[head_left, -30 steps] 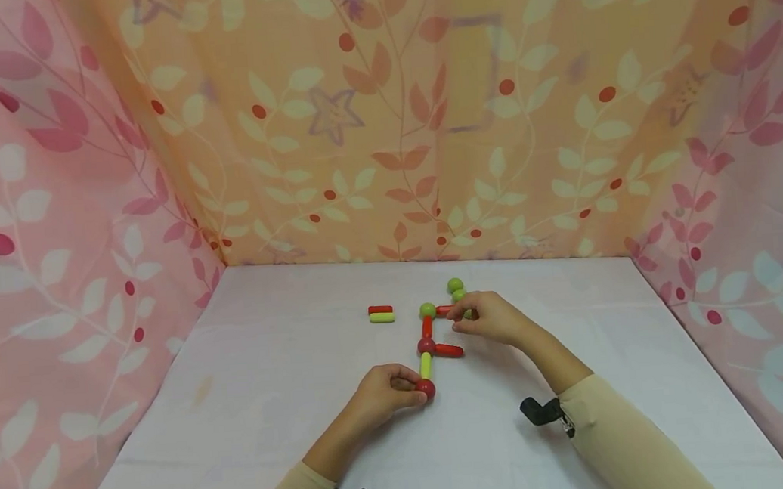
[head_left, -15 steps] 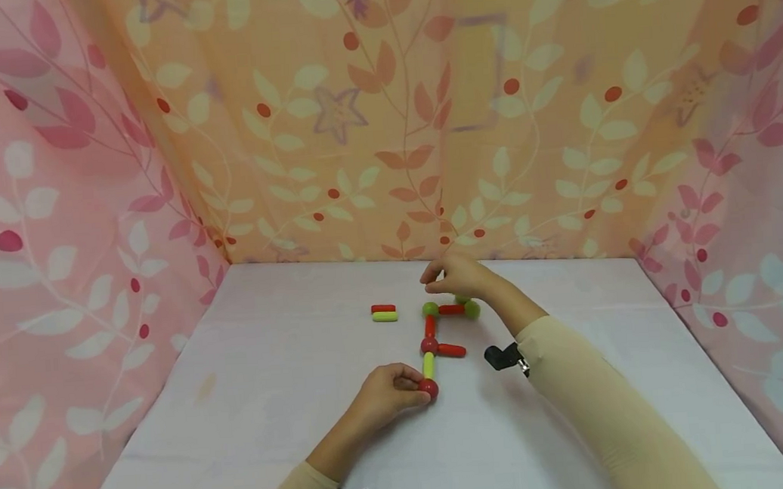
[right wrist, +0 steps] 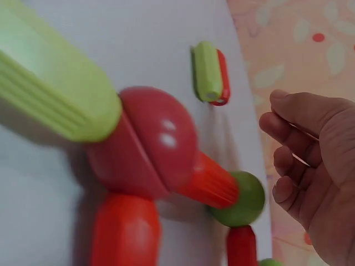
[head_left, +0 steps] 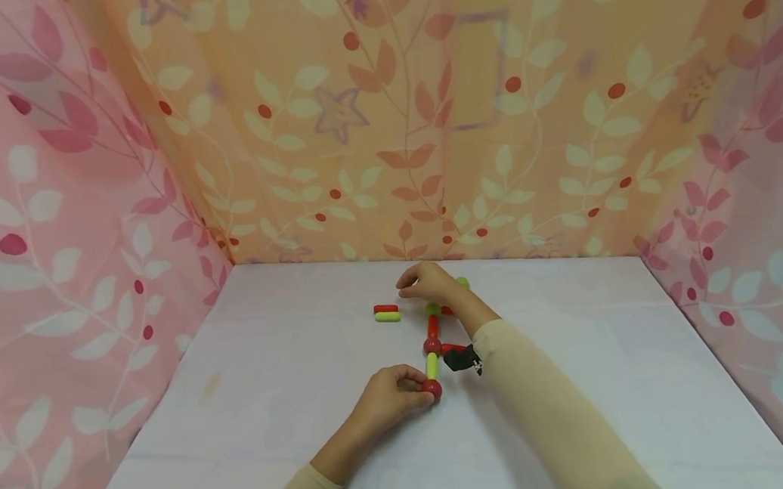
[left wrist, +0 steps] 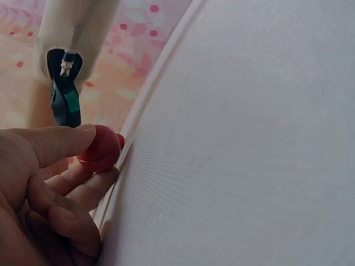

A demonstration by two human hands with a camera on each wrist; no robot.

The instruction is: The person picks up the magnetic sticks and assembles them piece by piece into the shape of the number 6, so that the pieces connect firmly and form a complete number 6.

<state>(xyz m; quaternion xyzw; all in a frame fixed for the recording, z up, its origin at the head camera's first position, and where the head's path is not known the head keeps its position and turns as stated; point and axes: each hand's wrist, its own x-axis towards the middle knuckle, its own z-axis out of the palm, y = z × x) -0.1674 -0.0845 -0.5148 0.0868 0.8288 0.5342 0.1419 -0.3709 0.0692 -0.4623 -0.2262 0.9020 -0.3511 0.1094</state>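
My left hand pinches a red ball at the near end of a chain of rods and balls. From it a yellow-green rod runs to a second red ball, which joins two red rods. One leads to a green ball, partly covered by the right arm in the head view. My right hand hovers over the far part of the chain, fingers loosely bent, nothing held. Left of it lie a loose red rod and a loose yellow-green rod, side by side.
A white-covered table carries everything. Another green ball shows behind the right arm. Floral cloth stands at the back and both sides. Black wrist mounts sit under the sleeves.
My right hand has left the chain's right-hand green balls, lifted and moved left toward the loose rods. The left hand still pinches the red ball in nearly the same place.
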